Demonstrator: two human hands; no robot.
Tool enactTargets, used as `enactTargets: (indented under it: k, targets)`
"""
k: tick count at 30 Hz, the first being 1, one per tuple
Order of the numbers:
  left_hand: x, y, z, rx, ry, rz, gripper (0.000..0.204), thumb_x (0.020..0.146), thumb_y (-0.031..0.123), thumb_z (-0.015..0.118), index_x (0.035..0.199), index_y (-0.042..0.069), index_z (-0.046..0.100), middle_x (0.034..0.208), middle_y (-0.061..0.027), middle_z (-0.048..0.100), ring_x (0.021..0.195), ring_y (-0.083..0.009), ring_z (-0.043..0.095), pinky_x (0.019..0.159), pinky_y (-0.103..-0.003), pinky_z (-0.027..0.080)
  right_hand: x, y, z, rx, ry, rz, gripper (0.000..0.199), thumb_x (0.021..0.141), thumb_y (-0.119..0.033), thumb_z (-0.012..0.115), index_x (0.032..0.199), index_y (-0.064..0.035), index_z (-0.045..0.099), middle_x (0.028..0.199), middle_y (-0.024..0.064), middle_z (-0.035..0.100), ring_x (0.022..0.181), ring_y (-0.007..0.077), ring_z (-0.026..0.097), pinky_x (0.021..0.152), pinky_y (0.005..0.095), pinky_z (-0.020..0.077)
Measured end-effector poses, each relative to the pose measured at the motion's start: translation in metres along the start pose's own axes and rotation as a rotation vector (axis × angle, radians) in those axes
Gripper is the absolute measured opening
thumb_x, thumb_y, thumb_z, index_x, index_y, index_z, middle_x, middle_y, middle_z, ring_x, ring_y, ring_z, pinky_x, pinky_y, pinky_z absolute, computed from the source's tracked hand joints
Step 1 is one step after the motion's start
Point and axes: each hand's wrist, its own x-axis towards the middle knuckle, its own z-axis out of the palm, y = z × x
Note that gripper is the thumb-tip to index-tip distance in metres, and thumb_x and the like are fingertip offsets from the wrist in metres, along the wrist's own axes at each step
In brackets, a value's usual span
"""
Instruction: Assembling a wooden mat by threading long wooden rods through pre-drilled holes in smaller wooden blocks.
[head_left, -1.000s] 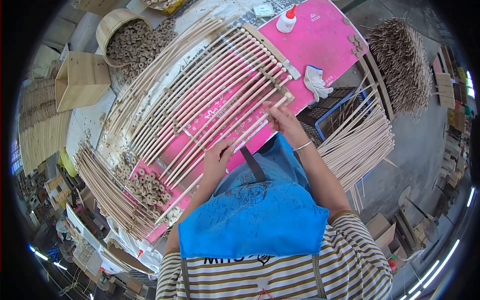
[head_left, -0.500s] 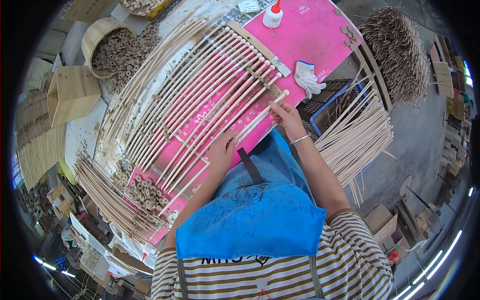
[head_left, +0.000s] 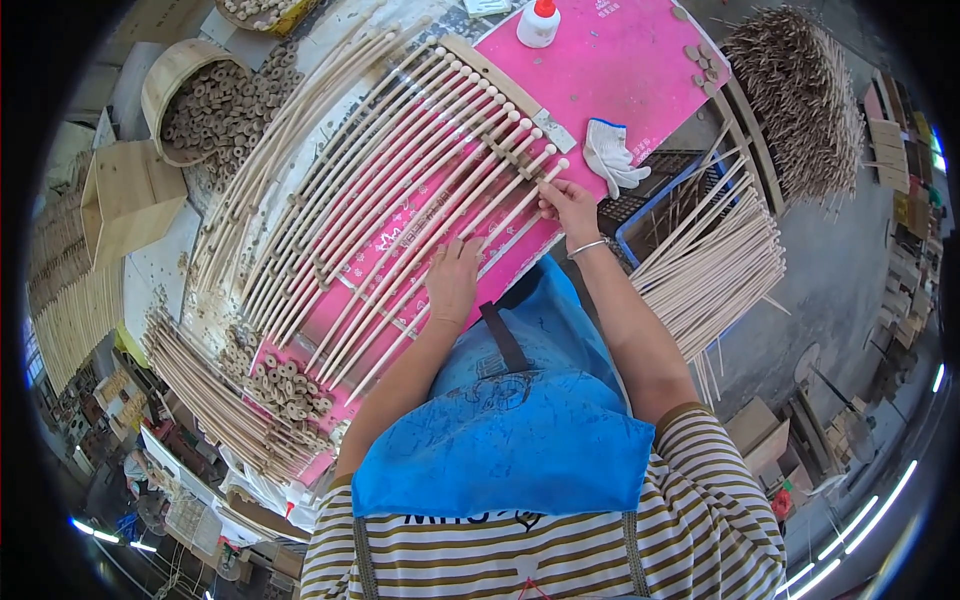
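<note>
A: In the head view, what are the hands doing?

B: The right hand [head_left: 570,208] is pinching the round end cap of the nearest wooden rod [head_left: 452,288] between its fingers [head_left: 548,198], clenched on it. The left hand [head_left: 453,282] is lying flat and released, pressing down on the middle of that same rod.

A: Where is that rod lying?

B: On the pink mat [head_left: 640,70] covering the table, at the near edge of the row of rods [head_left: 400,190], just at twelve o'clock from the blue apron [head_left: 510,440].

A: Which way is it pointing?

B: Its long axis is running from seven o'clock to one o'clock, capped end at one o'clock, parallel to its neighbours.

A: How far along is the work looking?

B: I judge it well along: many rods are already lying side by side with caps against the wooden strip [head_left: 500,85]. A bundle of bare rods [head_left: 710,275] at three o'clock and a basket of wooden rings [head_left: 215,105] at ten o'clock are still waiting. A glue bottle [head_left: 539,22] and white glove [head_left: 612,160] are sitting near one o'clock.
</note>
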Motion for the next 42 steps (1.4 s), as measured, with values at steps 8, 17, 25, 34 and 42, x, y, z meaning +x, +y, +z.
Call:
enactTargets:
  k: [8,17,25,34,42]
  targets:
    - [0.002,-0.007,0.007,0.064,-0.067,-0.014,0.029,0.09,0.013,0.062,0.119,0.012,0.062,0.102,-0.009,0.061,0.097,-0.0308,0.064,0.081,-0.043,0.056,0.003,0.006,0.003,-0.09,0.049,-0.057,0.023,0.092,-0.012,0.076,0.106,0.0023,0.064,0.084,0.0061,0.07,0.066,0.0111,0.066,0.055,0.0228,0.0522]
    - [0.003,-0.007,0.006,0.076,-0.089,-0.013,0.03,0.089,0.01,0.062,0.118,0.013,0.061,0.103,-0.0093,0.06,0.1,-0.0314,0.064,0.082,-0.043,0.057,0.007,0.004,0.001,-0.12,0.045,-0.026,0.025,0.094,-0.02,0.073,0.105,0.0025,0.067,0.084,0.0064,0.071,0.068,0.0114,0.067,0.055,0.023,0.0526]
    - [0.004,-0.008,0.005,0.071,-0.076,-0.01,0.023,0.094,0.016,0.062,0.117,0.013,0.063,0.102,-0.01,0.06,0.098,-0.0319,0.063,0.08,-0.043,0.056,0.004,-0.001,0.005,-0.137,0.051,-0.014,0.024,0.093,-0.019,0.075,0.102,0.0024,0.069,0.081,0.0052,0.07,0.066,0.0108,0.066,0.054,0.0232,0.0516]
    - [0.005,-0.007,0.004,0.088,-0.095,-0.019,0.029,0.089,0.012,0.063,0.117,0.014,0.062,0.101,-0.0091,0.06,0.097,-0.0303,0.064,0.082,-0.041,0.057,0.007,0.004,0.008,-0.162,0.046,-0.044,0.026,0.092,-0.019,0.076,0.103,0.0021,0.066,0.081,0.0052,0.069,0.064,0.011,0.065,0.054,0.0235,0.0513]
    - [0.02,-0.084,-0.059,0.163,0.205,-0.139,0.03,0.087,0.013,0.068,0.117,0.013,0.064,0.105,-0.0088,0.062,0.096,-0.0299,0.063,0.085,-0.044,0.05,-0.023,-0.001,-0.021,-0.14,0.072,-0.082,0.026,0.095,-0.017,0.073,0.111,0.0009,0.063,0.088,0.0066,0.07,0.069,0.0121,0.066,0.055,0.024,0.0537]
